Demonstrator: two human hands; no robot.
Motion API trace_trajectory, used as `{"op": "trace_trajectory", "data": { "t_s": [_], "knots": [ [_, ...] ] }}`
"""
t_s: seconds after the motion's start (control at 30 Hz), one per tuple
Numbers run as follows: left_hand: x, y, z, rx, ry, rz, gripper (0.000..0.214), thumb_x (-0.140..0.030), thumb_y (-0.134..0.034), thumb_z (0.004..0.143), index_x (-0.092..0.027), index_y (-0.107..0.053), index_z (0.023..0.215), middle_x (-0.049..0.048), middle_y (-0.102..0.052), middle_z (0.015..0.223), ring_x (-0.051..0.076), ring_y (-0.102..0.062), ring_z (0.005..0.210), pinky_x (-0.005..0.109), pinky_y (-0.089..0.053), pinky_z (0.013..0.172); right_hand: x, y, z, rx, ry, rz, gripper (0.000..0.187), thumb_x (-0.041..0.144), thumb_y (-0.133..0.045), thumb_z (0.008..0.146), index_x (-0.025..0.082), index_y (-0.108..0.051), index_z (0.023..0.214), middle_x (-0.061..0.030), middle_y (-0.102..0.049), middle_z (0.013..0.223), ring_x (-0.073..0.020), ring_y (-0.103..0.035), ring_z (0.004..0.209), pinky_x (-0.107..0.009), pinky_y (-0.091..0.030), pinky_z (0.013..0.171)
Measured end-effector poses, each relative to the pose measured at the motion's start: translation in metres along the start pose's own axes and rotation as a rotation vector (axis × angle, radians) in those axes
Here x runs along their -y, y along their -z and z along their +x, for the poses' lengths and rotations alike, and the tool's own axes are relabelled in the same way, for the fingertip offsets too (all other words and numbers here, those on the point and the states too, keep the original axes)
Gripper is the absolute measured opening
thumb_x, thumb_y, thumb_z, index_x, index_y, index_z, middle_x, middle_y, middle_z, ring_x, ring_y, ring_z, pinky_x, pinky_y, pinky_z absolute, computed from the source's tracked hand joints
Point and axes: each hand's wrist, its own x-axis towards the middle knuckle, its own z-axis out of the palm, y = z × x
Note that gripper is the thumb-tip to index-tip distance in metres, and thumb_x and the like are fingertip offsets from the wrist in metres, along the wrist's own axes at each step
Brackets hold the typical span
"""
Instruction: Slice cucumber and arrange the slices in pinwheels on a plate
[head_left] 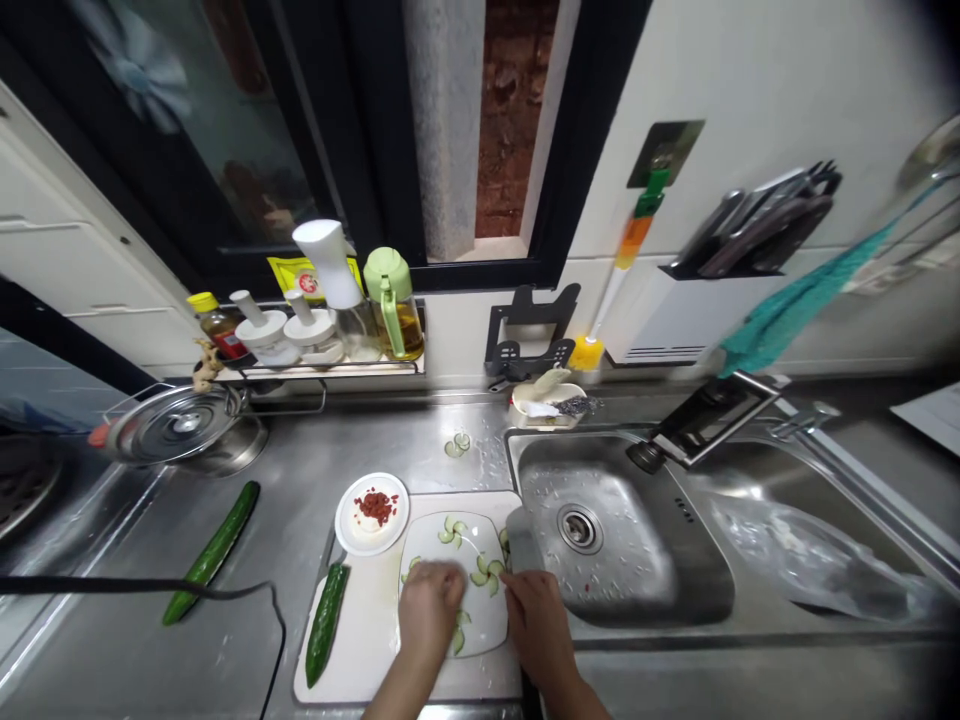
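A white square plate (427, 527) rests on a pale cutting board (367, 640). Thin cucumber slices (487, 574) lie on it in small petal-like groups. Over the plate's lower left, my left hand (431, 605) is closed with its fingers curled; blur hides anything inside. My right hand (538, 612) is at the plate's right edge, fingers closed together, its fingertips by the middle slice group. Whether a slice is between them is hidden. A round white dish (350, 512) with red berries (376, 506) sits at the upper left, and a cut cucumber (325, 625) lies on the board's left.
A whole cucumber (217, 550) lies on the steel counter, and a black cable (247, 592) crosses nearby. Loose slices (457, 444) are behind the board. To the right is a sink (615, 500). A grey flat shape (525, 540) overlaps the board's right edge. Bottles (394, 310) stand on a rack.
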Motion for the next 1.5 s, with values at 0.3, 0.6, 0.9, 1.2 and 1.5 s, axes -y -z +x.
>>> {"op": "trace_trajectory", "data": {
  "t_s": [0.3,0.6,0.9,1.2,1.5],
  "knots": [
    [0.082,0.057,0.043,-0.064,0.342,0.163,0.029,-0.031,-0.048,0.087,-0.022,-0.076,0.087,0.0074,-0.076,0.091,0.022,-0.065,0.087,0.028,-0.043,0.077,0.004,0.005,0.007,0.014,0.021,0.033,0.029,0.013,-0.048,0.086,0.019,-0.072,0.101,-0.0077,-0.069,0.086,-0.0250,-0.056,0.084,-0.038,-0.047,0.078],
    [0.090,0.059,0.074,0.049,0.398,0.226,0.030,-0.030,-0.048,0.086,-0.023,-0.077,0.088,0.0078,-0.076,0.096,0.021,-0.065,0.091,0.026,-0.040,0.077,0.016,0.010,0.011,0.074,0.003,0.054,0.030,0.012,-0.047,0.087,0.019,-0.072,0.101,-0.0082,-0.070,0.090,-0.0254,-0.057,0.088,-0.037,-0.047,0.079],
    [0.092,0.054,0.078,0.047,0.466,0.226,0.030,-0.033,-0.048,0.086,-0.023,-0.076,0.082,0.0081,-0.076,0.090,0.020,-0.066,0.082,0.025,-0.039,0.068,0.010,0.006,0.008,0.092,-0.008,0.030,0.031,0.011,-0.047,0.087,0.019,-0.071,0.105,-0.0078,-0.069,0.090,-0.0249,-0.056,0.089,-0.036,-0.046,0.080],
    [0.092,0.071,0.064,-0.016,0.430,0.018,0.029,-0.036,-0.050,0.085,-0.023,-0.076,0.088,0.0060,-0.076,0.095,0.020,-0.068,0.091,0.025,-0.044,0.078,0.017,0.007,0.009,0.068,-0.019,0.045,0.029,0.010,-0.050,0.085,0.022,-0.072,0.099,-0.0068,-0.069,0.087,-0.0254,-0.058,0.087,-0.038,-0.047,0.078],
    [0.065,0.048,0.001,0.017,0.069,-0.169,0.024,-0.032,-0.054,0.085,-0.022,-0.076,0.085,0.0065,-0.077,0.092,0.022,-0.068,0.089,0.033,-0.051,0.085,0.030,-0.001,-0.003,0.078,0.082,0.031,0.025,0.008,-0.050,0.084,0.018,-0.069,0.095,-0.0080,-0.067,0.085,-0.0251,-0.058,0.087,-0.039,-0.049,0.077]
  ]
}}
